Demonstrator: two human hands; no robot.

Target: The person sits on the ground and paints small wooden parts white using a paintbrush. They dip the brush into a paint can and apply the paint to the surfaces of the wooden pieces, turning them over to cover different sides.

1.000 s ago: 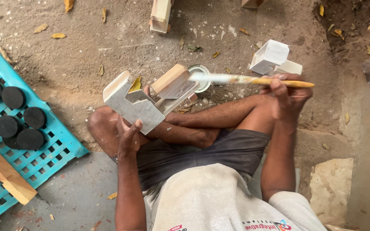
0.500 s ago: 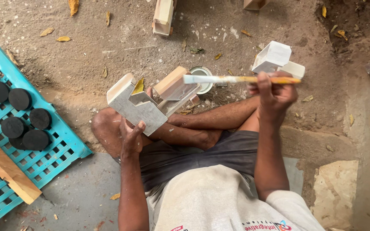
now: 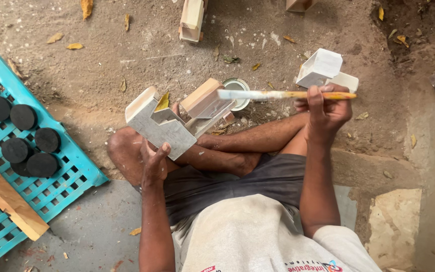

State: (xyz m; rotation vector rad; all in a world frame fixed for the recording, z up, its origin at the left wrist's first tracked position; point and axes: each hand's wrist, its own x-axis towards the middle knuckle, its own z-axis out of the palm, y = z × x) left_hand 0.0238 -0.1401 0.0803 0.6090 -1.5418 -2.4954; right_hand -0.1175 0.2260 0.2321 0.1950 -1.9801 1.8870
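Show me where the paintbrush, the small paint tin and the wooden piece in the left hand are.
paintbrush (image 3: pixel 278 94), head view, on the paint-smeared handle.
small paint tin (image 3: pixel 237 85), head view, on its rim.
wooden piece (image 3: pixel 159 128), head view, on its grey painted face.

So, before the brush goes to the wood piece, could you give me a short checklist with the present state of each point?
1. Left hand grips the wood piece: ok.
2. Right hand holds the brush level by its yellow handle: ok.
3. Brush tip is above the tin, apart from the piece: ok.
4. Paint on the bristles: cannot tell.
5. Yellow leaf lies in the piece's notch: not ok.
6. Paint left in the tin: cannot tell.
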